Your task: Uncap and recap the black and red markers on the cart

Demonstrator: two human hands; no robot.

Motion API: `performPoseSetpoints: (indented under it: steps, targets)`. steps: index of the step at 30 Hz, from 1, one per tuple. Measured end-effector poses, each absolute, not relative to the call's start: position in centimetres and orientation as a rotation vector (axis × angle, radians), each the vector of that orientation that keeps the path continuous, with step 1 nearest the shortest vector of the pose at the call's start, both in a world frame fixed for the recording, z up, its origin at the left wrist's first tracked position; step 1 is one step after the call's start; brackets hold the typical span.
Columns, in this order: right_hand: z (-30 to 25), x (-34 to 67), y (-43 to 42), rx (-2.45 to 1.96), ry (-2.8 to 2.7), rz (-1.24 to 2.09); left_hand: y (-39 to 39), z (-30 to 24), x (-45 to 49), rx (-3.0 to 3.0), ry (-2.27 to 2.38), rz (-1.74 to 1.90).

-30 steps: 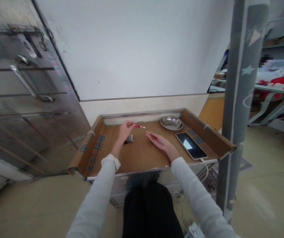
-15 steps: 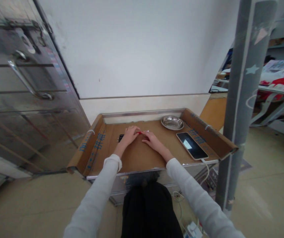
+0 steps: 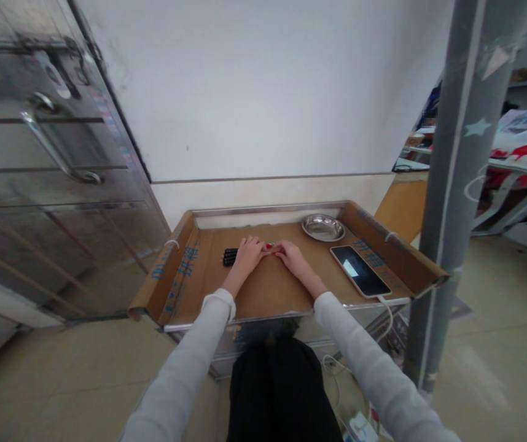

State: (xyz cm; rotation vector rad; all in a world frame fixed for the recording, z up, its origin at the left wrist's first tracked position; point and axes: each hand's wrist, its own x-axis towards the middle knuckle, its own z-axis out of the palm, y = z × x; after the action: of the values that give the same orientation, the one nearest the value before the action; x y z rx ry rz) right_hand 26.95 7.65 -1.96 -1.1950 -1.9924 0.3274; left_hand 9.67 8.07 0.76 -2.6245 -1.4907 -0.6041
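Note:
My left hand (image 3: pixel 249 254) and my right hand (image 3: pixel 292 255) meet at the middle of a cardboard-lined tray table (image 3: pixel 263 288). Between their fingertips they pinch a small red pen-like object (image 3: pixel 269 246), one hand at each end. Both hands have their fingers closed on it. A few dark pen-like sticks (image 3: pixel 230 256) lie side by side just left of my left hand.
A steel bowl (image 3: pixel 323 226) sits at the back right of the tray. A phone (image 3: pixel 359 277) with a lit screen lies at the right, its cable hanging off the front edge. A metal door is at left, a grey pillar (image 3: pixel 452 178) at right.
My right hand moved left to join the left hand on the red object, which the left hand alone held out a second ago. Both hands now grip it close together.

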Motion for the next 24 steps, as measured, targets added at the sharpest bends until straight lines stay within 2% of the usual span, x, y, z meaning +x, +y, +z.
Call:
performPoseSetpoints:
  steps: [9,15,24]
  targets:
    - [-1.6,27.4,6.7,-1.298,-1.940,0.075,5.5,1.4,6.3,-2.315,-1.723,-0.804]
    - [-1.8,26.7,4.7,-1.243,-1.860,0.228,3.2,0.1,1.3,-2.388,-1.763,-0.754]
    - [-1.6,21.7,4.8,-1.171,-1.859,0.428,2.2,0.5,1.9,-2.471,-1.635,-0.662]
